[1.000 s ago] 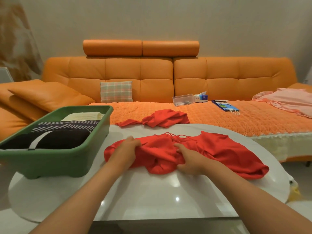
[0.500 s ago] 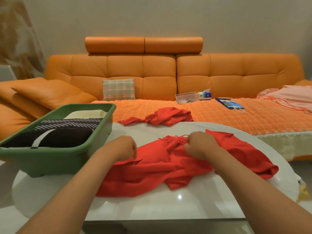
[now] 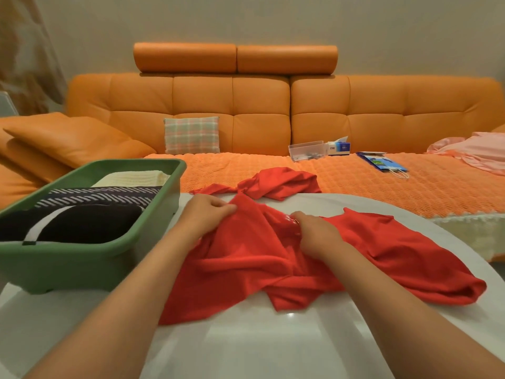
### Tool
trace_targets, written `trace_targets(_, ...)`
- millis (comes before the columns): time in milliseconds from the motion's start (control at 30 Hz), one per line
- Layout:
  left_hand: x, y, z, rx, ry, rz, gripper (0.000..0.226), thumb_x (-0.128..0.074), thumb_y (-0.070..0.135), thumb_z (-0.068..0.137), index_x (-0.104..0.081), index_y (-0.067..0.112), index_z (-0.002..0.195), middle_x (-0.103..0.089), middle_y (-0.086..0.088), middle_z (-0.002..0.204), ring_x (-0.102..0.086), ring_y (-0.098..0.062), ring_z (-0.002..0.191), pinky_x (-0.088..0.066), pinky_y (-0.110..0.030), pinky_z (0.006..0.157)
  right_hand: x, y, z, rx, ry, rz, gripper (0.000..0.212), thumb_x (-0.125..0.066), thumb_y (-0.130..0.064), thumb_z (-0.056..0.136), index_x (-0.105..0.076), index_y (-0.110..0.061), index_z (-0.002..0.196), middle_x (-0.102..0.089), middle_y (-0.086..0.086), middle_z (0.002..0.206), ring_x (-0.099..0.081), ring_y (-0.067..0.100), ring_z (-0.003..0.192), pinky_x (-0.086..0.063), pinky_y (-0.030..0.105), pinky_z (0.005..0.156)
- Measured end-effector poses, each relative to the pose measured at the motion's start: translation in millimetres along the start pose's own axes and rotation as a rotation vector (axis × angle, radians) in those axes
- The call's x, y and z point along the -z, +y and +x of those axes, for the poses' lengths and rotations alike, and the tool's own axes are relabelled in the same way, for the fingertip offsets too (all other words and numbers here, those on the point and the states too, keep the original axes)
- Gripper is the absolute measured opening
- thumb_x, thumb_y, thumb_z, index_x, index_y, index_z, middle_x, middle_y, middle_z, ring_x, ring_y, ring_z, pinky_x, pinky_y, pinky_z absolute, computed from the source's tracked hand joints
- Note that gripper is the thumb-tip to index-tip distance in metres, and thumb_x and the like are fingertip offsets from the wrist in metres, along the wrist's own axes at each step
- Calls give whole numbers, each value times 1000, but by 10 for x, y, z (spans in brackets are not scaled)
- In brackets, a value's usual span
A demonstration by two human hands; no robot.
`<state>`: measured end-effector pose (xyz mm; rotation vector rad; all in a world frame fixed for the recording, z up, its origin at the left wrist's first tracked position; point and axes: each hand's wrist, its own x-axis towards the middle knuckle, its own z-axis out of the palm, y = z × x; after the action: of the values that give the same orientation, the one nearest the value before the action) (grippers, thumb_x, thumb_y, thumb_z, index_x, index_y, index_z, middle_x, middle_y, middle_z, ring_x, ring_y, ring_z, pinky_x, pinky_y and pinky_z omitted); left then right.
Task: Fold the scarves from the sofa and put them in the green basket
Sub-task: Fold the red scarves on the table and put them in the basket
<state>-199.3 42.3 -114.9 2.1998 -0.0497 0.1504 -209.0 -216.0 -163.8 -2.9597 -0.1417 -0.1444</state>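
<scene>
A red scarf (image 3: 388,258) lies crumpled across the white round table (image 3: 246,340), its far end trailing onto the sofa seat (image 3: 341,181). My left hand (image 3: 203,213) pinches the scarf's upper edge near the table's back. My right hand (image 3: 314,232) grips a bunch of the cloth in the middle. The green basket (image 3: 82,258) stands on the table's left, holding a black-and-white folded scarf (image 3: 79,222), a striped one (image 3: 101,196) and a cream one (image 3: 131,177).
On the orange sofa sit a plaid cushion (image 3: 191,135), a clear plastic box (image 3: 307,151), a tissue box (image 3: 339,146), a blue paper bag (image 3: 382,163) and pink cloth (image 3: 475,153) at the right. Loose orange cushions (image 3: 68,139) are stacked at the left.
Both hands moved away from me along the scarf, the left up to the far edge, the right leftward into the middle. The cloth has spread out toward me on the table.
</scene>
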Motion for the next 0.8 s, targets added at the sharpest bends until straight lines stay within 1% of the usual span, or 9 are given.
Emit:
trace_targets(100, 147, -25, 81, 138, 38, -116, 27, -65, 31, 94, -70, 16, 72, -55, 1, 52, -51, -18, 52, -38, -25, 51, -56, 64, 67, -18, 45, -18, 58, -50, -11, 86, -40, -25, 141, -57, 7, 130, -58, 31, 117, -47, 39, 88)
trace_targets(167, 197, -84, 140, 48, 278, 172, 31, -55, 23, 98, -68, 12, 73, -64, -10, 74, -61, -30, 73, -45, -33, 63, -81, 124, 96, -75, 63, -27, 62, -46, -8, 89, -32, -24, 148, -49, 11, 133, -58, 34, 116, -48, 43, 89)
trace_targets(267, 147, -141, 130, -69, 511, 541, 31, -49, 1, 93, -60, 6, 122, -52, -18, 126, -59, -38, 104, -50, -47, 88, -83, 170, 124, -172, 106, -113, 60, -44, -6, 91, -30, -20, 148, -41, 14, 132, -56, 37, 113, -48, 45, 86)
trace_targets(367, -34, -99, 71, -235, 369, 719, 59, -48, -4, 87, -44, 19, 142, -40, -12, 138, -49, -34, 120, -49, -46, 93, -142, 153, 145, -67, 224, -287, 55, -50, -6, 87, -43, -21, 140, -46, 13, 127, -52, 34, 111, -42, 43, 87)
trace_targets(467, -277, -111, 21, -372, -142, 583, 37, -57, 17, 91, -58, 25, 127, -54, -2, 124, -55, -25, 116, -46, -40, 97, -133, -6, 114, 132, 320, -19, 27, -54, -4, 79, -62, -19, 99, -57, 6, 103, -55, 30, 97, -39, 37, 77)
trace_targets(500, -342, -122, -36, -337, -290, 550, 36, -63, 34, 89, -59, 27, 124, -56, 1, 122, -56, -23, 115, -45, -38, 97, -95, -78, 80, 155, 254, 139, 18, -54, -6, 80, -61, -21, 86, -59, 1, 93, -57, 26, 92, -38, 33, 74)
trace_targets(600, -391, -222, -162, -180, -540, 591, 87, -69, 68, 70, -37, 33, 144, -41, 8, 140, -47, -16, 128, -40, -40, 108, 26, -206, -69, 171, -122, 460, 11, -61, -24, 84, -58, -24, 73, -61, -8, 76, -58, 15, 77, -43, 32, 71)
trace_targets(667, -333, -303, -206, -195, -573, 603, 97, -74, 62, 70, -26, 35, 150, -30, 9, 149, -40, -14, 135, -36, -38, 112, 51, -190, -156, 197, -239, 403, 21, -73, -43, 75, -62, -25, 78, -62, -9, 79, -56, 11, 74, -46, 32, 74)
trace_targets(800, -179, -414, -245, -457, -315, 566, 32, -67, 19, 86, -67, 26, 117, -46, 4, 143, -51, -17, 127, -39, -23, 102, 75, -14, -217, 210, -68, 309, 17, -78, -21, 75, -64, -31, 75, -63, -13, 82, -57, 7, 76, -42, 18, 68)
